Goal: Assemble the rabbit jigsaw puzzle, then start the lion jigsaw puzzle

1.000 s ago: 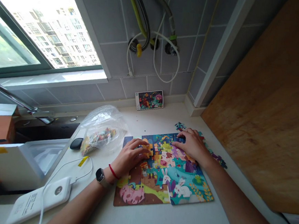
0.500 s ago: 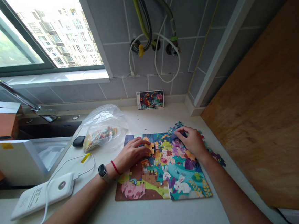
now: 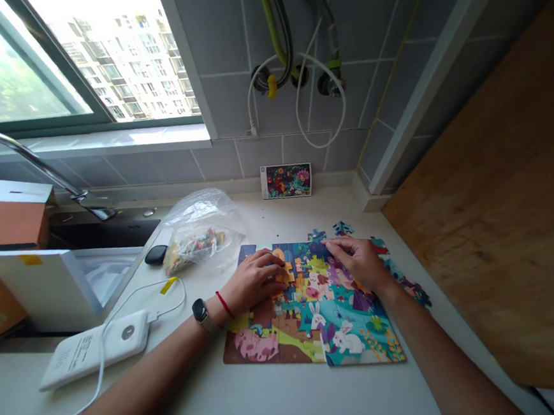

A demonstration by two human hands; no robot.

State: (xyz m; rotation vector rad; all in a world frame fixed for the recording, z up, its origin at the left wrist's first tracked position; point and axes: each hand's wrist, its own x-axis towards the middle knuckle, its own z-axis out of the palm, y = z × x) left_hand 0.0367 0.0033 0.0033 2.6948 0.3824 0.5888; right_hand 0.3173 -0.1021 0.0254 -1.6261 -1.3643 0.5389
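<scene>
1. Jigsaw puzzle (image 3: 317,303): part-assembled, flat on white table (image 3: 262,392), beneath both hands. Multicol. print: spotted pink pig (image 3: 256,345) on brown, btm. left; two white rabbits (image 3: 347,338) on teal, btm. right; cow (image 3: 317,285) nr. ctr.; dk. blue along top. Joints visible betw. pcs.; btm. edge stepped where left & right portions meet.

2. Left hand (image 3: 258,279): palm down on puzzle's left side, fingers loosely spread, grip slack, nothing clasped; orange piece (image 3: 288,272) by fingertips. Worn w/ watch (image 3: 200,311) & red cord (image 3: 224,303).

3. Right hand (image 3: 359,262): at puzzle's top edge, thumb & forefinger drawn close; grip small & shaded, can't tell if a pc. is pinched.

4. Loose pieces (image 3: 342,228): several, dk. blue, teal & red, beyond top edge & out past right hand.

5. Picture card (image 3: 286,181): dk. ground, bright print, propped at back of table.

6. Plastic bag (image 3: 209,221): clear, w/ small multicol. bits, left of puzzle.

7. Power bank (image 3: 86,352): white, w/ white cable (image 3: 184,293), front left.
</scene>
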